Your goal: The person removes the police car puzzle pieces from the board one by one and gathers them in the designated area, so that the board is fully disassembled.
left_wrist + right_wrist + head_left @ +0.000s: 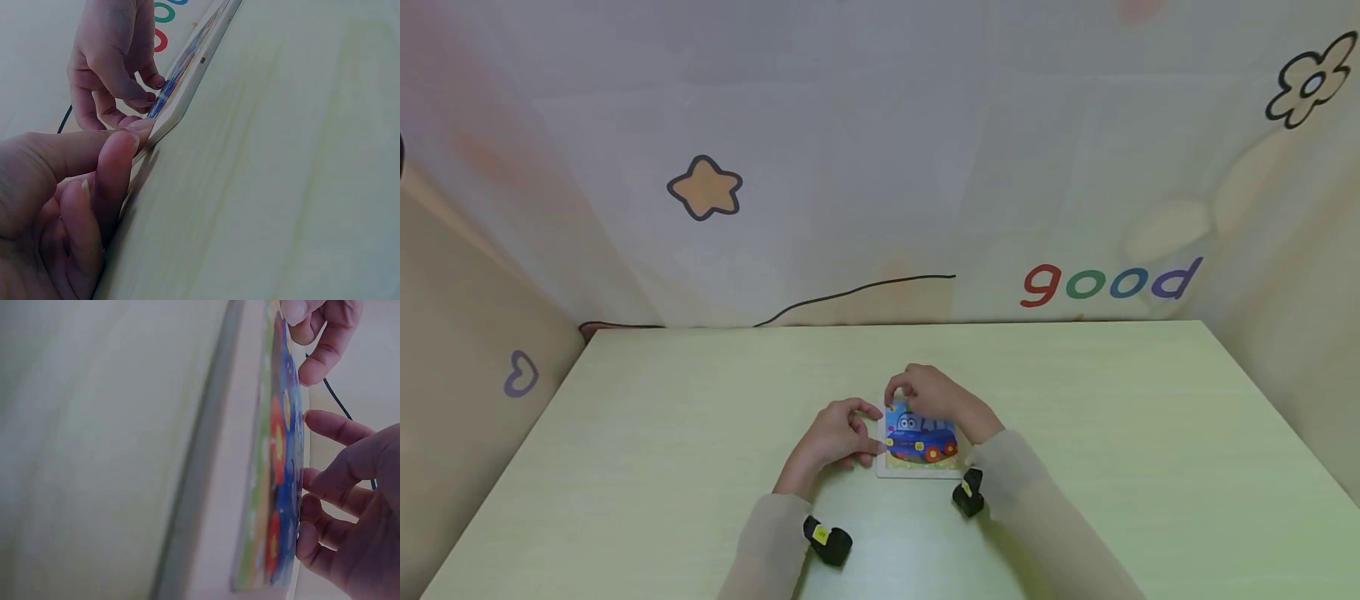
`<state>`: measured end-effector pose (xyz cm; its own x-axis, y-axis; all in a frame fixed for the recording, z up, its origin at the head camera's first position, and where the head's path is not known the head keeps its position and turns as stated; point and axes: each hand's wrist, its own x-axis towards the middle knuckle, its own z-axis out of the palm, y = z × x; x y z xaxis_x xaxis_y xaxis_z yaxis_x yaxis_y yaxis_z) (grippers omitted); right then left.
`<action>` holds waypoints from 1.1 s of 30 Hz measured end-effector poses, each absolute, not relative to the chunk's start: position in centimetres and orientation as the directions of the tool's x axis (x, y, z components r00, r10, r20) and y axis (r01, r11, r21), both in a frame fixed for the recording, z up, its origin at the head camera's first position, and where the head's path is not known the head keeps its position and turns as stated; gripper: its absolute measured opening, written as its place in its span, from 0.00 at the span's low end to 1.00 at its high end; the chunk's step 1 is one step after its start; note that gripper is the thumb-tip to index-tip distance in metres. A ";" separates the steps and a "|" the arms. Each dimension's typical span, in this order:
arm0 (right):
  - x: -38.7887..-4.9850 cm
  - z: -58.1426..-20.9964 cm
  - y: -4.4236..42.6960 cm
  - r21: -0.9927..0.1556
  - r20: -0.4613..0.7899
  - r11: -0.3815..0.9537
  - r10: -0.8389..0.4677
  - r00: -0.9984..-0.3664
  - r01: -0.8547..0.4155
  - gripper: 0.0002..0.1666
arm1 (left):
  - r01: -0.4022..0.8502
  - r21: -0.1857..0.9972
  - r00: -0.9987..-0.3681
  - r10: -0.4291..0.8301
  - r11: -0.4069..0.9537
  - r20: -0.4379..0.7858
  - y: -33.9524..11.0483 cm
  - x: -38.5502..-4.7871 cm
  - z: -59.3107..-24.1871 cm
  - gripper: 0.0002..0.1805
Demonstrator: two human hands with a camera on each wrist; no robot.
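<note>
A small jigsaw puzzle with a blue cartoon truck in a white frame lies on the table. My left hand is at the frame's left side, its thumb and forefinger on that edge; in the left wrist view the thumb meets the board's corner and other fingers curl below it. From above, my right hand reaches over the upper part of the picture, a fingertip near its upper left corner. Bent fingers of the right hand touch the picture in the right wrist view. No loose piece shows in them.
The pale table extends around the puzzle to a back edge. Behind it hangs a light cloth backdrop with a star, a flower and the word "good". Black wrist cameras sit on both sleeves.
</note>
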<state>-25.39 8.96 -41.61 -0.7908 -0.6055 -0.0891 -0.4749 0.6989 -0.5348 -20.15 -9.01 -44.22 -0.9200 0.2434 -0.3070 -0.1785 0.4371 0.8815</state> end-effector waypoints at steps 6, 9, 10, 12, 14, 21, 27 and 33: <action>-25.4 -41.4 8.8 -0.494 -0.100 0.702 -0.633 -0.768 -0.514 0.21 | -0.187 0.881 -0.920 0.237 0.435 -0.313 -9.0 -20.1 -44.2 0.22; -25.4 -41.2 8.7 -0.469 -0.113 0.706 -0.644 -0.757 -0.531 0.20 | -0.193 0.879 -0.919 0.234 0.436 -0.318 -8.9 -20.1 -44.2 0.22; -25.4 -41.2 8.7 -0.467 -0.118 0.708 -0.644 -0.756 -0.530 0.20 | -0.194 0.878 -0.919 0.233 0.437 -0.319 -8.9 -20.1 -44.2 0.22; -25.4 -41.1 8.6 -0.466 -0.128 0.712 -0.641 -0.757 -0.525 0.20 | -0.195 0.877 -0.919 0.230 0.439 -0.320 -8.9 -20.1 -44.2 0.22; -25.4 -41.2 8.6 -0.467 -0.131 0.714 -0.639 -0.758 -0.521 0.20 | -0.190 0.876 -0.920 0.230 0.443 -0.316 -8.9 -20.1 -44.2 0.22; -25.6 -41.6 8.7 -0.462 -0.115 0.696 -0.661 -0.741 -0.549 0.19 | -0.190 0.876 -0.919 0.232 0.444 -0.317 -8.8 -20.1 -44.3 0.23; -25.4 -41.6 8.8 -0.462 -0.111 0.709 -0.643 -0.758 -0.533 0.20 | -0.182 0.880 -0.921 0.239 0.439 -0.309 -9.0 -20.0 -44.2 0.23; -25.0 -41.1 8.8 -0.397 -0.104 0.732 -0.635 -0.765 -0.554 0.20 | -0.197 0.880 -0.916 0.238 0.433 -0.322 -9.1 -20.0 -44.1 0.23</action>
<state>-24.96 8.82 -41.09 -0.7652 -0.6354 -0.1040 -0.5538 0.7319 -0.3970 -20.02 -9.08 -44.14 -0.9163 0.2381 -0.3220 -0.1966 0.4331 0.8796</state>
